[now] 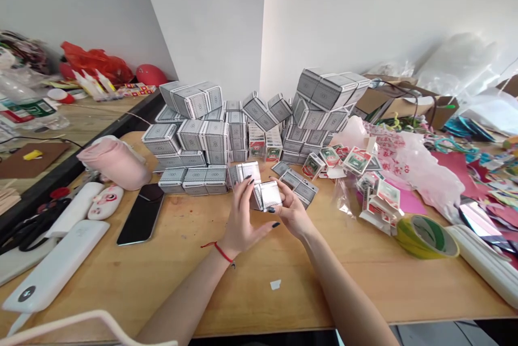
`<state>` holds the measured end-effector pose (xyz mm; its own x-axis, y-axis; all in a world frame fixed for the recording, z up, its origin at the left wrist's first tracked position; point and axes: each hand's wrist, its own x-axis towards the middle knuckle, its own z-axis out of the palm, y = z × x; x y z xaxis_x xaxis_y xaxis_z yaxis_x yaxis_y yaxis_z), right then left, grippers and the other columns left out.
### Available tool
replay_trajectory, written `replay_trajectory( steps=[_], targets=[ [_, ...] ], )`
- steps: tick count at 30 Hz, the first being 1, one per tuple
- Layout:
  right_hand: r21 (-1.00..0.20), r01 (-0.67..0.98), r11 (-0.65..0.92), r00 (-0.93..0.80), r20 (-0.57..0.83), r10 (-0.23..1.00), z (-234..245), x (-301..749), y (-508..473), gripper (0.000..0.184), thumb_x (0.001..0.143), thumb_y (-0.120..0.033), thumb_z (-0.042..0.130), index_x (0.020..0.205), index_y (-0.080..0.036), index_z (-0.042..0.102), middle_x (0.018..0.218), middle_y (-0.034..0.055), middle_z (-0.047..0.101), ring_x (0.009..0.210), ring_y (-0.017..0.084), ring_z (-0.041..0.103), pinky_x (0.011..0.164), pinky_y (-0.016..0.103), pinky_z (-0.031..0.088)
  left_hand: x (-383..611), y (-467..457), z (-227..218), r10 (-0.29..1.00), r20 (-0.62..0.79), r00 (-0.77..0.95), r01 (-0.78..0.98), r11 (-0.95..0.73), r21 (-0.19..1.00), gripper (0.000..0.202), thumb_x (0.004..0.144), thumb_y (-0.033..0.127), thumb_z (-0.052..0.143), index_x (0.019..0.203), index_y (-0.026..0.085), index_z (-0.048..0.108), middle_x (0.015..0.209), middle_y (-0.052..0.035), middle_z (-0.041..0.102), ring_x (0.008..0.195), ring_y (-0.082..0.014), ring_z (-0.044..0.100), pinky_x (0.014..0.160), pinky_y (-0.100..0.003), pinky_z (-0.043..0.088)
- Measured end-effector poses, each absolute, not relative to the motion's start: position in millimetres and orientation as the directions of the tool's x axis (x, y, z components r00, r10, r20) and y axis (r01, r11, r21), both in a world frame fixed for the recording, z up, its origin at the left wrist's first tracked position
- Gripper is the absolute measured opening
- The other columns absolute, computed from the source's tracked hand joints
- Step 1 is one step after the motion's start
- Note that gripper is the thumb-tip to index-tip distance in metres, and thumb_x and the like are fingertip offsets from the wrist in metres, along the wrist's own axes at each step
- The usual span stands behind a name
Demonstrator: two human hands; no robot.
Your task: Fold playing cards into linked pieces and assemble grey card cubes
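My right hand [294, 212] grips a small block of folded playing cards [270, 195], thumb at its near side and fingers behind it. The block's top looks bright and whitish with glare. My left hand [239, 222] has its fingers stretched out against the block's left side, and its thumb sticks out apart toward the right. Just behind the fingertips stands another card block [247, 170]. Loose playing cards [300, 186] with grey patterned backs lie to the right of my right hand. Stacked grey card blocks [204, 135] rise at the left, and a second stack [319, 103] at the right.
Red-and-green card boxes [380, 200] lie right, near a yellow tape roll [424, 236] and a plastic bag [421, 168]. A black phone [141, 214], a pink pouch [113, 162] and a white power bank [56, 265] are left. A paper scrap [275, 284] lies in front.
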<state>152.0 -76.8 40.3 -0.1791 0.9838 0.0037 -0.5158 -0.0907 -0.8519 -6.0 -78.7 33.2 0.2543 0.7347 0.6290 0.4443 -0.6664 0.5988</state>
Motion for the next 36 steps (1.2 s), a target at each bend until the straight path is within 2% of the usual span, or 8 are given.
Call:
replay_trajectory(
  steps=[3, 5, 9, 14, 23, 29, 32, 36],
  targets=[
    [-0.855, -0.510, -0.097, -0.189, 0.001, 0.982, 41, 153, -77, 0.066, 0.055, -0.014, 0.076, 0.114, -0.026, 0.050, 0.098, 0.0011, 0.067, 0.082, 0.018, 0.062, 0.072, 0.029, 0.048, -6, -75, 31, 0.763, 0.588, 0.269, 0.479, -0.635, 0.606, 0.085, 0.073, 0.040, 0.064, 0.140, 0.023, 0.014, 0.139, -0.0165, 0.032, 0.131, -0.0310, 0.030, 0.105, -0.048, 0.031],
    [-0.855, -0.511, -0.089, -0.180, 0.006, 0.984, 41, 154, -76, 0.066, 0.055, -0.014, 0.076, 0.115, -0.026, 0.050, 0.101, 0.0018, 0.066, 0.084, 0.018, 0.061, 0.070, 0.028, 0.049, -7, -72, 29, 0.777, 0.581, 0.241, 0.494, -0.614, 0.616, 0.075, 0.077, 0.037, 0.062, 0.138, 0.024, 0.022, 0.136, -0.0145, 0.038, 0.128, -0.0292, 0.035, 0.104, -0.046, 0.034],
    [-0.853, -0.515, -0.082, -0.181, 0.015, 0.983, 37, 158, -73, 0.070, 0.057, -0.010, 0.074, 0.120, -0.026, 0.049, 0.104, 0.0024, 0.065, 0.090, 0.018, 0.061, 0.074, 0.028, 0.049, -10, -69, 31, 0.766, 0.607, 0.212, 0.473, -0.624, 0.622, 0.060, 0.076, 0.035, 0.063, 0.131, 0.027, 0.039, 0.129, -0.0101, 0.049, 0.121, -0.0279, 0.045, 0.103, -0.045, 0.036],
    [-0.862, -0.501, -0.073, -0.172, 0.017, 0.985, 30, 162, -70, 0.072, 0.057, -0.008, 0.073, 0.123, -0.026, 0.049, 0.101, 0.0018, 0.066, 0.093, 0.018, 0.061, 0.073, 0.027, 0.050, -12, -68, 32, 0.730, 0.640, 0.240, 0.452, -0.668, 0.591, 0.057, 0.074, 0.032, 0.065, 0.127, 0.029, 0.044, 0.125, -0.0069, 0.055, 0.120, -0.0269, 0.048, 0.105, -0.048, 0.035],
    [-0.879, -0.474, -0.055, -0.160, 0.024, 0.987, 28, 162, -70, 0.071, 0.056, -0.011, 0.074, 0.121, -0.027, 0.049, 0.100, 0.0006, 0.064, 0.089, 0.017, 0.060, 0.072, 0.026, 0.049, -13, -67, 31, 0.700, 0.636, 0.323, 0.482, -0.701, 0.526, 0.056, 0.077, 0.031, 0.062, 0.129, 0.027, 0.043, 0.129, -0.0073, 0.052, 0.120, -0.0264, 0.048, 0.106, -0.050, 0.034],
    [-0.891, -0.453, -0.025, -0.121, 0.033, 0.992, 28, 160, -71, 0.065, 0.057, -0.019, 0.076, 0.115, -0.029, 0.048, 0.097, 0.0000, 0.062, 0.083, 0.017, 0.059, 0.070, 0.028, 0.048, -11, -69, 33, 0.696, 0.604, 0.388, 0.490, -0.711, 0.504, 0.056, 0.081, 0.028, 0.057, 0.134, 0.025, 0.037, 0.137, -0.0083, 0.044, 0.127, -0.0260, 0.041, 0.106, -0.050, 0.033],
    [-0.890, -0.455, 0.002, -0.072, 0.039, 0.997, 27, 158, -71, 0.056, 0.060, -0.025, 0.076, 0.109, -0.029, 0.048, 0.098, 0.0007, 0.061, 0.087, 0.018, 0.058, 0.075, 0.030, 0.048, -8, -70, 34, 0.677, 0.600, 0.425, 0.472, -0.732, 0.491, 0.056, 0.083, 0.025, 0.054, 0.135, 0.024, 0.034, 0.138, -0.0084, 0.043, 0.128, -0.0255, 0.039, 0.107, -0.051, 0.032],
    [-0.890, -0.457, 0.001, -0.083, 0.043, 0.996, 24, 154, -71, 0.059, 0.061, -0.026, 0.076, 0.111, -0.029, 0.045, 0.103, 0.0012, 0.060, 0.092, 0.018, 0.057, 0.078, 0.031, 0.047, -8, -70, 33, 0.672, 0.584, 0.455, 0.470, -0.738, 0.483, 0.061, 0.082, 0.021, 0.051, 0.139, 0.022, 0.028, 0.141, -0.0095, 0.039, 0.131, -0.0260, 0.035, 0.108, -0.051, 0.031]
  ],
)
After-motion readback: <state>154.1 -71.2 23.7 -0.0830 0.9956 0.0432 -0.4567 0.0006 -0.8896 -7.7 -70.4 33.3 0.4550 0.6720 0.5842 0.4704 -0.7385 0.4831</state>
